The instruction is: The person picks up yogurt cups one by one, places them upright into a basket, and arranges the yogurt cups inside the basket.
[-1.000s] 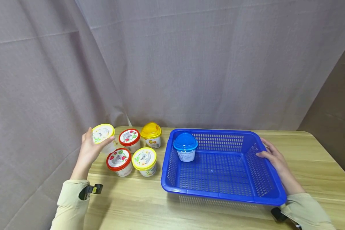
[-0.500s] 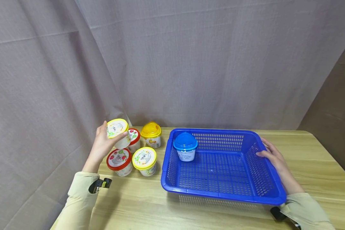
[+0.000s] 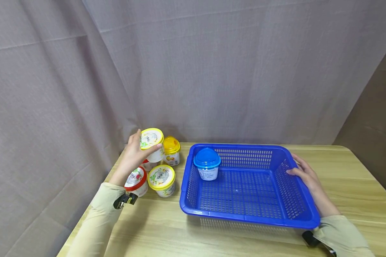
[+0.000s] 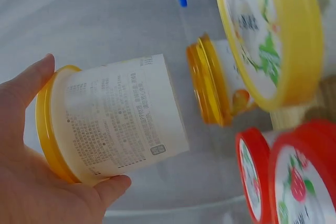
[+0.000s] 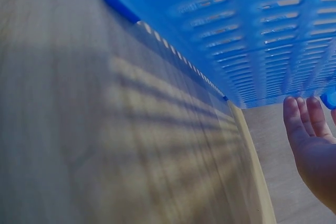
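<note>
My right hand point(image 3: 305, 175) grips the blue basket point(image 3: 244, 217) at its right rim; farther off, my left hand point(image 3: 133, 153) pinches a yellow-lidded cup point(image 4: 115, 121) by its lid, aloft left of the basket; I judge this a carrying step, calling next for clearance past the domed yellow tub point(image 3: 172, 146); the cup's print is too blurred to read.

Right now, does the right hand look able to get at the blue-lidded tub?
Probably yes: the basket is open on top, and nothing stands in it between the right hand and the blue-lidded tub. The hand grips the basket, though, so it would likely have to let go first.
</note>
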A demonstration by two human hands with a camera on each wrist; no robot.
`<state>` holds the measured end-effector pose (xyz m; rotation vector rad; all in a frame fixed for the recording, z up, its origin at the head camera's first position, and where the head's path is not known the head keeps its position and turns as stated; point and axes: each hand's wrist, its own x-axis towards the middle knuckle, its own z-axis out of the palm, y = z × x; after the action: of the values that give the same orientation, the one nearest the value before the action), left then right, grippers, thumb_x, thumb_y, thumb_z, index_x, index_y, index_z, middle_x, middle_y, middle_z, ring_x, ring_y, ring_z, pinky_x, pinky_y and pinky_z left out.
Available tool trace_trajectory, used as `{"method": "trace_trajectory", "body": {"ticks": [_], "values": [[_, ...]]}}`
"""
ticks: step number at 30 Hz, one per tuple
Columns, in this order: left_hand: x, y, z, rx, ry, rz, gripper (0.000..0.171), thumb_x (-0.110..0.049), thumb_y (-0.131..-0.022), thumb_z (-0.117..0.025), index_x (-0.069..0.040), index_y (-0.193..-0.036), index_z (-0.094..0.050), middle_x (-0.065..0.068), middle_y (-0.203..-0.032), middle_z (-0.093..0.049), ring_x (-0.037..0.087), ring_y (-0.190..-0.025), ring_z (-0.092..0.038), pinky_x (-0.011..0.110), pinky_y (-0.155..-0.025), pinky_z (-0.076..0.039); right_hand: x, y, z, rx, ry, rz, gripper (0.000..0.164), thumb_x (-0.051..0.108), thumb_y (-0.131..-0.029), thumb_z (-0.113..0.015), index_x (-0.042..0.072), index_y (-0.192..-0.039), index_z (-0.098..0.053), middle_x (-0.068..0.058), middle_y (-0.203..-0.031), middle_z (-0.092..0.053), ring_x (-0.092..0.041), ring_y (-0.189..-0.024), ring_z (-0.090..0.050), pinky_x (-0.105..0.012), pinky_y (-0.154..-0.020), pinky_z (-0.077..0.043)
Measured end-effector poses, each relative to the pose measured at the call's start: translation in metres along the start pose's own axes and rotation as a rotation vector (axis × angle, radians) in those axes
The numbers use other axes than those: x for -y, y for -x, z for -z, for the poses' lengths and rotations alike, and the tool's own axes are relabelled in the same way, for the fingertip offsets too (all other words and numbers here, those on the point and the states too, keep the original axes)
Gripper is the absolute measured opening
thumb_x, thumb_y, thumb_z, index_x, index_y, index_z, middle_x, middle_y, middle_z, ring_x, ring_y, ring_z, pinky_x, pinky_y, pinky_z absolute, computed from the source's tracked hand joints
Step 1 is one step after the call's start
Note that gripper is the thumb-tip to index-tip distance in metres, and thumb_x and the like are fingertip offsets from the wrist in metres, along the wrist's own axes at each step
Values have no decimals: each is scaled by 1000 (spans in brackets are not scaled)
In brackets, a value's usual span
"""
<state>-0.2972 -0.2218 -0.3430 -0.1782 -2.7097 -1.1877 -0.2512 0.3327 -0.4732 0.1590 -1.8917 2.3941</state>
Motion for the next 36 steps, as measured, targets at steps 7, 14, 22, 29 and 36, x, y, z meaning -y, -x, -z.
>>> {"method": "trace_trajectory", "body": {"ticks": [7, 14, 22, 29, 36], "values": [[-16, -8, -14, 32, 38, -40, 116, -57, -84, -76, 0, -161, -9, 22, -162, -17, 38, -146, -26, 55, -119, -24, 1, 2, -1, 5, -6, -6, 56, -7, -97, -48, 39, -127, -55, 17, -107, -70, -10, -84, -70, -27, -68, -59], [-37, -14, -21, 38, 24, -100, 115, -59, -84, -74, 0, -160, -11, 22, -160, -21, 35, -146, -28, 51, -119, -24, 1, 3, -1, -4, -39, -4, 57, -8, -97, -46, 40, -125, -59, 16, -106, -70, -9, -84, -70, -26, -68, -59], [-62, -22, -24, 48, 15, -150, 115, -60, -82, -76, -2, -161, -15, 20, -161, -23, 33, -145, -30, 50, -118, -26, 2, 4, -1, -9, 1, -15, 54, -6, -98, -48, 39, -127, -55, 18, -107, -69, -10, -84, -70, -28, -68, -59], [-79, -29, -33, 57, 8, -181, 114, -58, -81, -77, -2, -160, -17, 19, -159, -26, 31, -142, -34, 47, -118, -27, 2, 3, -3, -35, 14, -35, 53, -4, -98, -50, 39, -128, -53, 19, -107, -68, -8, -84, -69, -26, -69, -59], [-99, -37, -43, 74, 28, -225, 113, -55, -81, -78, -1, -160, -18, 20, -159, -27, 30, -143, -34, 44, -119, -26, 3, 3, -3, -44, -7, -58, 50, -3, -99, -51, 37, -129, -52, 19, -107, -69, -9, -86, -69, -26, -71, -59]]}}
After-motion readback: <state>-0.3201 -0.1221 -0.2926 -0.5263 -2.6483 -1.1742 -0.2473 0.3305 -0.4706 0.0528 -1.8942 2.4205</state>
